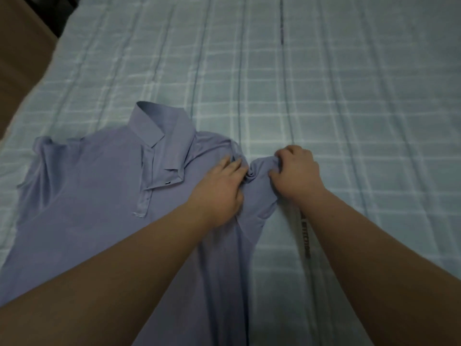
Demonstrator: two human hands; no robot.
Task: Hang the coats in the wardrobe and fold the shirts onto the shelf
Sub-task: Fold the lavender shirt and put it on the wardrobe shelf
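lavender-blue shirt [87,196], pale blue checked bedspread [349,96]

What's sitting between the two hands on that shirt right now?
Head view: only a bunched fold of the shirt sleeve lies between the left hand and right hand.
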